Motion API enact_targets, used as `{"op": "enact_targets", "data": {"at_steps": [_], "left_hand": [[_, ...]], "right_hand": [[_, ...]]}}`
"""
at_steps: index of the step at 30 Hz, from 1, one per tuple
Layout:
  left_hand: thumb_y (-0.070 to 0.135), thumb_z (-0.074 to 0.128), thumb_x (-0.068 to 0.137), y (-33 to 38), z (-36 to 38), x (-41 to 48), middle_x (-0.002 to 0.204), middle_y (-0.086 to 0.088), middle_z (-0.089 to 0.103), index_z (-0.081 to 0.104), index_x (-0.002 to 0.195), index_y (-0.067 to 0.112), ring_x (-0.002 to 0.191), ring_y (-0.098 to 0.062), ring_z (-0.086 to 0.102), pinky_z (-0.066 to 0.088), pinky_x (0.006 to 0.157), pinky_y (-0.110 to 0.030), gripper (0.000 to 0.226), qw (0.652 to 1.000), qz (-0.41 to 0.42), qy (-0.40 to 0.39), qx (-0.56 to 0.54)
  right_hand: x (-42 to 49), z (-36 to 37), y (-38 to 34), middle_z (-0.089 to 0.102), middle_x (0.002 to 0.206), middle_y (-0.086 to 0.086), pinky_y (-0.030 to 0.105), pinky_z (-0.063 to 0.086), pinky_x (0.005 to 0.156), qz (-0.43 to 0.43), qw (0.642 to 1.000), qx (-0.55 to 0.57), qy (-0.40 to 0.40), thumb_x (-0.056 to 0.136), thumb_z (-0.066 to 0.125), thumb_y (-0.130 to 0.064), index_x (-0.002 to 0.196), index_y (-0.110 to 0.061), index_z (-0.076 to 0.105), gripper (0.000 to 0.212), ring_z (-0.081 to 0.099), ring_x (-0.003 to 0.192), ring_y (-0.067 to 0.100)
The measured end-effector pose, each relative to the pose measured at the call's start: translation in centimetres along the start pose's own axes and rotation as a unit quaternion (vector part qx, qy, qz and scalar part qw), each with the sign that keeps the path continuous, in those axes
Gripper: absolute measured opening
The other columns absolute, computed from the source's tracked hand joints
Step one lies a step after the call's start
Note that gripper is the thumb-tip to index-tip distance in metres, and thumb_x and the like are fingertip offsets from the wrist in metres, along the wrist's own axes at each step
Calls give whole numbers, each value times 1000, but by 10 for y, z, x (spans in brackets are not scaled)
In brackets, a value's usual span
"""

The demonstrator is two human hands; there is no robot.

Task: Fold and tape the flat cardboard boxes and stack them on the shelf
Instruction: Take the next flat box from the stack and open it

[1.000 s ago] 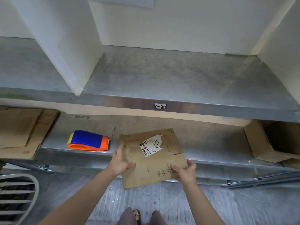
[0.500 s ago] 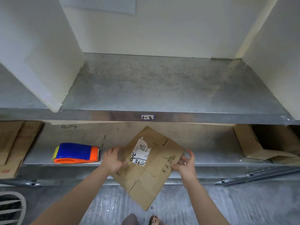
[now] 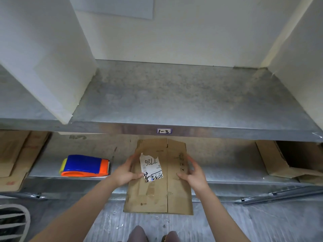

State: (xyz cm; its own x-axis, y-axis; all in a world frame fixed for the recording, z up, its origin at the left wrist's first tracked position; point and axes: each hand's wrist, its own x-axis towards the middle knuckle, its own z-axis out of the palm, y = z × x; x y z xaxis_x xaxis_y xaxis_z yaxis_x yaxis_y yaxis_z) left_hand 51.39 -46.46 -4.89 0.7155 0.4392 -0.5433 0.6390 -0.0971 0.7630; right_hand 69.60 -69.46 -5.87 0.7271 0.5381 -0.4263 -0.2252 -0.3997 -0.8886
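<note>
Flat box [image 3: 157, 193] held at both side edges, in front of the lower shelf [image 3: 227, 170].

The left hand [image 3: 125, 173] and right hand [image 3: 194, 173] are each closed on an edge, thumb in front. The torn label is turned outward. The box is judged light, stiff along its creases and easily bent across them; it is best gripped at opposite edges and pressed inward to open. A tape dispenser [image 3: 85, 165] is seen just to the left.

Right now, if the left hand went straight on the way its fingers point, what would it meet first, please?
The flat cardboard box that the left hand grips: its fingers point along it. Past that, probably the upper shelf's front lip; depth is unclear.
</note>
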Motion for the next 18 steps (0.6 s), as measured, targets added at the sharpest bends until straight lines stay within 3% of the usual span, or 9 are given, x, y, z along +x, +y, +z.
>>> {"op": "enact_targets", "data": {"at_steps": [3, 6, 9, 12, 16, 18], "left_hand": [[15, 79, 79, 7, -3, -5, 123, 2, 60, 13, 146, 44, 109, -13, 61, 53, 85, -27, 98, 998, 27, 15, -61], [15, 76, 82, 23, -5, -8, 105, -1, 67, 24, 138, 46, 100, -20, 65, 51, 76, -22, 82, 990, 61, 79, -103], [17, 72, 86, 43, -5, -11, 110, 1, 65, 45, 129, 29, 107, -23, 62, 49, 78, -22, 52, 981, 104, 110, -121], [30, 69, 87, 65, -3, -16, 118, 9, 61, 41, 135, 31, 110, -12, 58, 48, 78, -21, 56, 971, 139, 145, -131], [30, 69, 87, 80, 3, -25, 120, 21, 55, 46, 124, 49, 115, -9, 54, 43, 80, -12, 47, 961, 171, 161, -149], [32, 66, 89, 75, 9, -28, 121, 14, 56, 51, 121, 39, 114, -15, 58, 41, 78, -9, 36, 966, 186, 167, -58]], "right_hand": [[0, -3, -11, 57, 123, -10, 31, 54, 89, 6, 1000, 8, 26, 70, 80, 7, 142, -37, 37, 94, 59, 102, 0], [0, -5, -26, 60, 123, -1, 37, 55, 90, -43, 996, -56, 49, 71, 79, 3, 143, -36, 35, 93, 61, 108, 15], [-1, -7, -45, 59, 125, -2, 39, 52, 95, -102, 987, -89, 88, 77, 77, -6, 146, -29, 31, 86, 59, 115, 23], [-2, -9, -67, 49, 144, 7, 42, 42, 109, -142, 980, -91, 109, 83, 74, -11, 152, -18, 27, 84, 49, 130, 24], [-9, -7, -84, 41, 144, 8, 22, 34, 105, -208, 960, -156, 105, 82, 73, -6, 146, -12, 38, 74, 42, 133, 22], [-15, -3, -81, 39, 143, 11, 21, 36, 102, -227, 951, -194, 78, 84, 68, 0, 146, -12, 38, 71, 44, 130, 26]]}}
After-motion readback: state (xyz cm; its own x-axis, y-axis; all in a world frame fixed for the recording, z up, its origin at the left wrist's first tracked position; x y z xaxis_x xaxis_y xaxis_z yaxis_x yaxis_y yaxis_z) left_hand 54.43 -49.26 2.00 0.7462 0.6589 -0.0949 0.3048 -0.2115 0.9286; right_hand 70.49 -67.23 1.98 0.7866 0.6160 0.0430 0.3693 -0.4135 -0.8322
